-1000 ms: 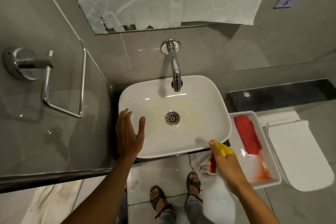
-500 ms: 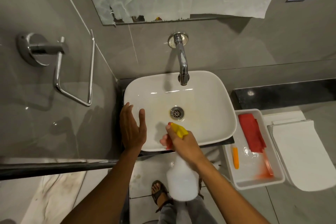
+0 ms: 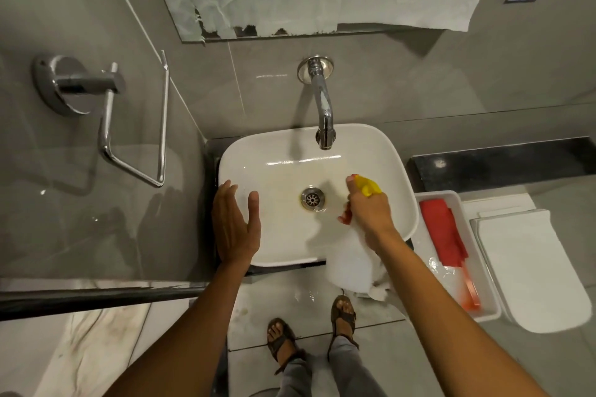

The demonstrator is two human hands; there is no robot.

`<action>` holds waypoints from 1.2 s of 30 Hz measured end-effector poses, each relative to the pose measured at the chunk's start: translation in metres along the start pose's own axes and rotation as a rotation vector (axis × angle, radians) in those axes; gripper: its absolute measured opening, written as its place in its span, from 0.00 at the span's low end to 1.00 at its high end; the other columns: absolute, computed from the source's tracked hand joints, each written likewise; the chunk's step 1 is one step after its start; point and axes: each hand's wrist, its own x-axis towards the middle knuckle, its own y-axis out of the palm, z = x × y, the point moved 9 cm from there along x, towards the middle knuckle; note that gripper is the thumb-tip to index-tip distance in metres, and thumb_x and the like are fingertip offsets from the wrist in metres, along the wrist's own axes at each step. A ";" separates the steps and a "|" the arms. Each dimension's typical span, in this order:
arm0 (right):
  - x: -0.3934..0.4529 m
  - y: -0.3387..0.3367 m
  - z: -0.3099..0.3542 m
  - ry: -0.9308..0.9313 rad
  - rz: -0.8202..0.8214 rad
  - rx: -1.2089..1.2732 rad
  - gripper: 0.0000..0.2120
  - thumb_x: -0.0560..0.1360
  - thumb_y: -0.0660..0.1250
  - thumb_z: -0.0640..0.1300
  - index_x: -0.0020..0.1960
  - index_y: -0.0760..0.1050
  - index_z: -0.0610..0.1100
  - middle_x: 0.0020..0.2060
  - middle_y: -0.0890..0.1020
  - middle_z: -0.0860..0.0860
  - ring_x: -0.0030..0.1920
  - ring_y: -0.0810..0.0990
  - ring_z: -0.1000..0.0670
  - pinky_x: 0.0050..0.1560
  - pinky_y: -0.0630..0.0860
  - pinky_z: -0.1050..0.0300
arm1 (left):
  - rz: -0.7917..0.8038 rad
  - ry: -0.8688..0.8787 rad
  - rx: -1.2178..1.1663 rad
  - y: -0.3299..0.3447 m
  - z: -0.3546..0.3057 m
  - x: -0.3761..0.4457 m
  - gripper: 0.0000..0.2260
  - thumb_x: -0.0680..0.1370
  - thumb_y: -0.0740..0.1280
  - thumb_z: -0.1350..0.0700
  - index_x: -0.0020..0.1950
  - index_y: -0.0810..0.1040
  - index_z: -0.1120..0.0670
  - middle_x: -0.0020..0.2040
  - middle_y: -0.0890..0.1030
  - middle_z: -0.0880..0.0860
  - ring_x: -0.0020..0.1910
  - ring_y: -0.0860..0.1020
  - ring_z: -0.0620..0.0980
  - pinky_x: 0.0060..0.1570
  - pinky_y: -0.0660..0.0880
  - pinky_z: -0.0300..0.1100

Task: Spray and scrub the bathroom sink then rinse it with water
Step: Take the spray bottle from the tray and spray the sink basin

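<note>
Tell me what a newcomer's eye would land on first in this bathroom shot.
First, the white sink in the centre, with the right hand holding a spray bottle with a yellow nozzle over the basin, right of the drain. The left hand hovers open at the sink's left rim. A red cloth lies in a white tray to the right.

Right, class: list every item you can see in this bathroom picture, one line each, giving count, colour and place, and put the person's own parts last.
sink: 1, white, centre, against the wall
tap: 1, chrome, on the wall above the sink
drain: 1, metal, sink bottom
spray bottle: 1, white with yellow nozzle, held over the sink's right side
tray: 1, white, right of the sink
cloth: 1, red, in the tray
brush: 1, orange, in the tray
towel holder: 1, chrome, left wall
left hand: open, at the sink's left rim
right hand: gripping the spray bottle
feet: 2, in sandals, on the floor
</note>
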 end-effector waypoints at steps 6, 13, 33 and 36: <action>-0.007 -0.063 -0.016 -0.006 -0.082 0.005 0.18 0.83 0.66 0.55 0.40 0.80 0.45 0.31 0.86 0.45 0.37 0.84 0.41 0.55 0.83 0.33 | 0.019 0.007 0.005 0.000 -0.001 0.000 0.38 0.83 0.48 0.27 0.78 0.72 0.54 0.81 0.72 0.55 0.79 0.72 0.58 0.79 0.70 0.59; -0.050 -0.062 -0.046 -0.033 -0.003 -0.028 0.15 0.83 0.67 0.52 0.56 0.83 0.41 0.42 0.89 0.39 0.44 0.90 0.43 0.49 0.87 0.49 | 0.003 0.036 -0.008 -0.006 -0.008 -0.001 0.35 0.84 0.52 0.31 0.75 0.75 0.58 0.79 0.75 0.58 0.77 0.74 0.60 0.78 0.71 0.58; -0.098 0.065 -0.059 -0.139 0.317 0.080 0.17 0.83 0.66 0.58 0.68 0.80 0.54 0.44 0.90 0.47 0.53 0.89 0.43 0.66 0.81 0.47 | -0.025 0.082 -0.030 -0.010 -0.027 -0.011 0.29 0.86 0.59 0.39 0.74 0.77 0.60 0.74 0.79 0.60 0.74 0.77 0.62 0.74 0.75 0.60; -0.083 0.022 -0.062 -0.150 0.266 0.172 0.18 0.83 0.66 0.58 0.67 0.80 0.49 0.46 0.89 0.44 0.55 0.88 0.42 0.65 0.82 0.45 | -0.007 0.082 -0.084 0.006 -0.050 -0.024 0.30 0.86 0.57 0.36 0.75 0.76 0.58 0.75 0.79 0.58 0.75 0.76 0.59 0.76 0.73 0.56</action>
